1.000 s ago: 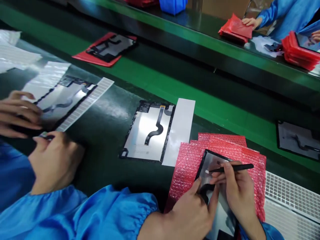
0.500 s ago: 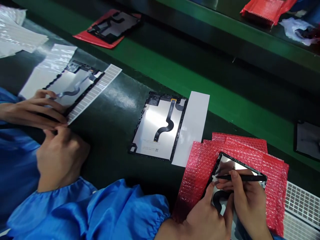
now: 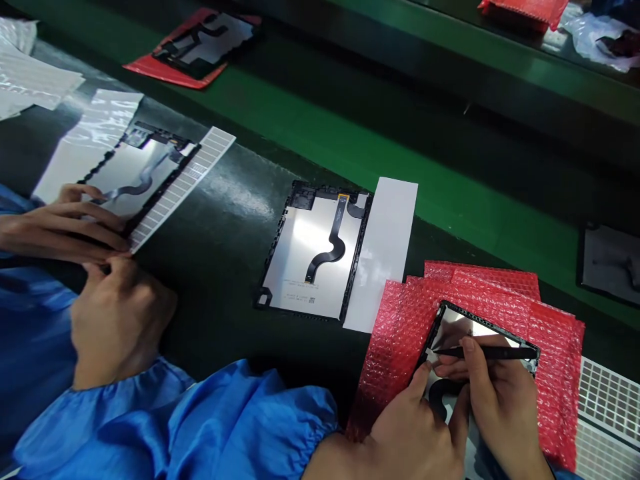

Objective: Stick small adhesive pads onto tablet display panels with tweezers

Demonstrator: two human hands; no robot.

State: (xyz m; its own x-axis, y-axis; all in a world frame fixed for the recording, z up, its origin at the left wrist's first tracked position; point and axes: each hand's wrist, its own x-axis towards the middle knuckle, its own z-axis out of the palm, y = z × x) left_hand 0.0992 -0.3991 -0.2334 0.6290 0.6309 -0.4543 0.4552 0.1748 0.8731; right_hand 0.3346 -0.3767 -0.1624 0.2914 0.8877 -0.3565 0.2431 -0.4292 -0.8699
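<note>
My right hand (image 3: pixel 505 403) is closed around black tweezers (image 3: pixel 500 353), whose pointed tip reaches left to a small white tab (image 3: pixel 429 353) on the edge of a display panel (image 3: pixel 483 328). My left hand (image 3: pixel 413 427) holds the panel's left side, its index fingertip pressed just below the tab. The panel has a black frame, a shiny silver back and a dark flex cable (image 3: pixel 438 398), partly hidden by my hands. It lies tilted on a stack of red bubble-wrap bags (image 3: pixel 373 373).
Another display panel (image 3: pixel 295 257) lies beside a white sheet (image 3: pixel 387 227). At left, a co-worker's hands (image 3: pixel 120 313) work at a panel (image 3: pixel 135 163) next to a label strip (image 3: pixel 203 170). Gridded sheets (image 3: pixel 607 400) lie at right. A panel on a red bag (image 3: pixel 187 77) rests behind.
The view has shifted slightly, so things at the back appear further left. My hands, the tweezers and the panel keep nearly the same positions relative to one another.
</note>
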